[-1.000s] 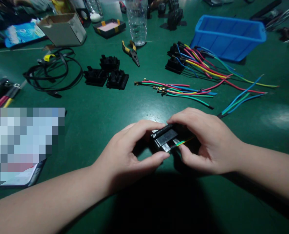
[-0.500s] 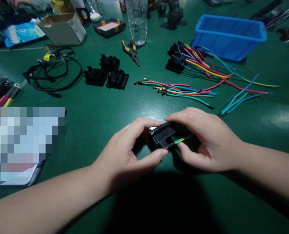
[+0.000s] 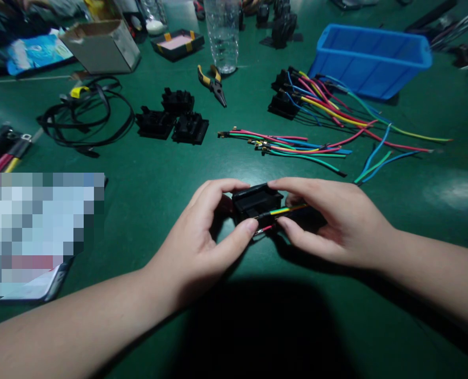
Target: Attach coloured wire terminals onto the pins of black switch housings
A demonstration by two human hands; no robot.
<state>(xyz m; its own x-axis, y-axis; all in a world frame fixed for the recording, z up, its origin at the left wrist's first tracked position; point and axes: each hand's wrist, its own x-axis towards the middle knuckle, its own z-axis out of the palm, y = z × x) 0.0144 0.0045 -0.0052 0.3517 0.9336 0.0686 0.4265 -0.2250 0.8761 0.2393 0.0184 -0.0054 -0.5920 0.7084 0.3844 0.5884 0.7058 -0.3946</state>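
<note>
A small black plastic housing [image 3: 253, 202] is held just above the green mat [image 3: 158, 173], between both hands. My left hand [image 3: 202, 242] pinches its left side with thumb and forefinger. My right hand [image 3: 328, 221] grips its right side, and coloured wires [image 3: 283, 211] run from the housing under the right fingers. A short red wire end [image 3: 263, 229] pokes out below the housing.
Loose coloured wires [image 3: 289, 145] lie beyond the hands. Three black housings [image 3: 172, 121], yellow-handled pliers [image 3: 213, 84], a water bottle [image 3: 222, 31], wired housings [image 3: 292, 95], a blue bin [image 3: 370, 58], a cardboard box [image 3: 103, 47] and a black cable coil [image 3: 87, 113] stand farther back.
Both hands have moved slightly away from me and turned the housing, so its shiny face no longer shows. The wires trailing at the right shifted with it.
</note>
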